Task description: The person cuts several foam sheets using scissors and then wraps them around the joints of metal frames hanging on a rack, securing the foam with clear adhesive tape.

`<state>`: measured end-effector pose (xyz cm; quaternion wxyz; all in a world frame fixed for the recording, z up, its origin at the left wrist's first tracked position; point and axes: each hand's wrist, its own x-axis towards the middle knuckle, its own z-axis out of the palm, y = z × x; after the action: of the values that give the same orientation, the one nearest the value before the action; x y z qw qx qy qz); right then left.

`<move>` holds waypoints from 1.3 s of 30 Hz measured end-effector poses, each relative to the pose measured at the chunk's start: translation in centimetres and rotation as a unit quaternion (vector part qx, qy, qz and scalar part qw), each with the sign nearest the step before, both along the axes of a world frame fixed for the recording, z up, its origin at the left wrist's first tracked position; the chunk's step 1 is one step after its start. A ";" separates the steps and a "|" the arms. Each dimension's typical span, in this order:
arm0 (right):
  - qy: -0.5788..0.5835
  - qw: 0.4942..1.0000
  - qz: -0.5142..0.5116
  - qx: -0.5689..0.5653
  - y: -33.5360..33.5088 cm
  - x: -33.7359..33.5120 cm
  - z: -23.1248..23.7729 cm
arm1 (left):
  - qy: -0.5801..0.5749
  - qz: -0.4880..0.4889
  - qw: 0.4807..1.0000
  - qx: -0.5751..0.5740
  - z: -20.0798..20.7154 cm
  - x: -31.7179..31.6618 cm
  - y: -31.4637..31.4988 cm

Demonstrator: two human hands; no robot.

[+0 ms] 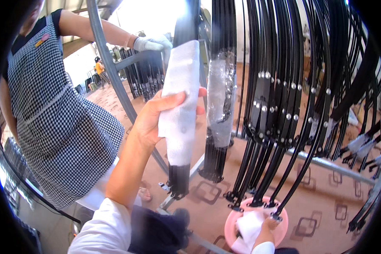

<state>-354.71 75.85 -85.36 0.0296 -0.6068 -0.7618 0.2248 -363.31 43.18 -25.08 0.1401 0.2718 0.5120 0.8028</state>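
your left hand (156, 116) is clamped round the white-wrapped bundle (180, 106). it hangs straight ahead of you with its long axis vertical, black ends below the wrap. your right hand (266, 228) is low and well apart, in the pink basin (233, 224), fingers closed on a white cloth (249, 226). left is nearer.
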 end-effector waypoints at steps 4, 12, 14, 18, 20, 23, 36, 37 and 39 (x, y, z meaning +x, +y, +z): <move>0.039 0.986 -0.156 -0.034 0.2 2.3 4.2 | 0.083 0.067 0.993 -0.050 -0.4 -1.4 0.2; 0.496 0.740 -0.070 -0.448 -7.0 14.3 30.8 | 0.111 0.061 0.992 -0.007 0.7 -1.8 -0.3; 0.528 0.700 0.049 -0.479 -9.8 15.5 37.9 | 0.084 0.045 0.995 0.019 1.1 -2.3 0.0; 0.531 0.597 0.351 -0.489 -11.4 14.3 47.1 | 0.070 0.116 0.991 0.013 2.2 -1.7 -0.8; 0.571 0.547 0.457 -0.407 -12.7 11.5 51.5 | 0.085 0.202 0.976 0.003 3.0 0.1 -1.0; 0.596 0.496 0.519 -0.360 -14.1 8.3 58.2 | 0.107 0.151 0.983 0.010 3.9 -0.2 -1.6; 0.654 0.328 0.556 -0.395 -18.1 -4.9 67.7 | 0.091 0.050 0.995 0.012 3.6 0.0 -1.8; 0.643 0.327 0.562 -0.404 -18.5 -5.7 68.2 | 0.104 0.050 0.993 0.022 3.5 -0.1 -1.5; 0.652 0.355 0.561 -0.365 -19.2 -6.9 68.4 | 0.130 0.052 0.989 0.039 2.8 -0.8 -0.9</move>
<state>-361.60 56.62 -16.94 0.1596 0.3478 -0.5099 0.7704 -364.13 42.32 -22.30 0.0201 0.3520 0.5075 0.7862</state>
